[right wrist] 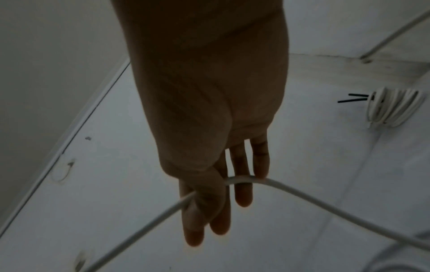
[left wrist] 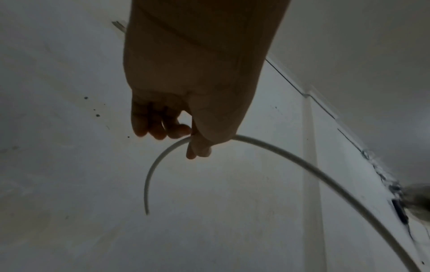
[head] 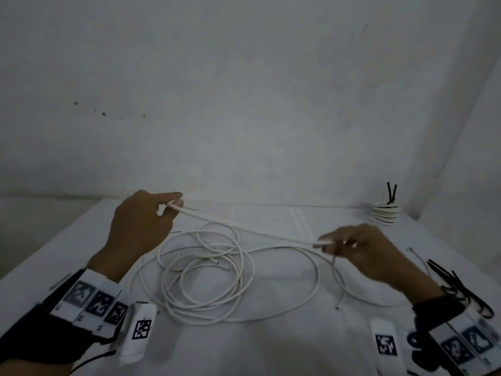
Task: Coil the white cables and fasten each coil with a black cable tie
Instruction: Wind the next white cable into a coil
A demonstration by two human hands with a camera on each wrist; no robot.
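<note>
A white cable [head: 252, 232] stretches in the air between my two hands. My left hand [head: 173, 204] pinches it near its free end, raised at the left; in the left wrist view the left hand [left wrist: 193, 139] holds the cable [left wrist: 291, 158] with a short end curving down. My right hand [head: 325, 244] pinches the cable lower at the right; the right wrist view shows the right hand [right wrist: 209, 191] with thumb and fingers on the cable [right wrist: 302, 195]. Loose white cables [head: 206, 270] lie tangled on the table under the hands. Black cable ties [head: 458, 286] lie at the right.
A finished white coil [head: 383, 211] fastened with a black tie [head: 391, 193] stands at the back right corner; the coil [right wrist: 393, 108] also shows in the right wrist view. The white table [head: 271, 348] meets walls behind and on the right.
</note>
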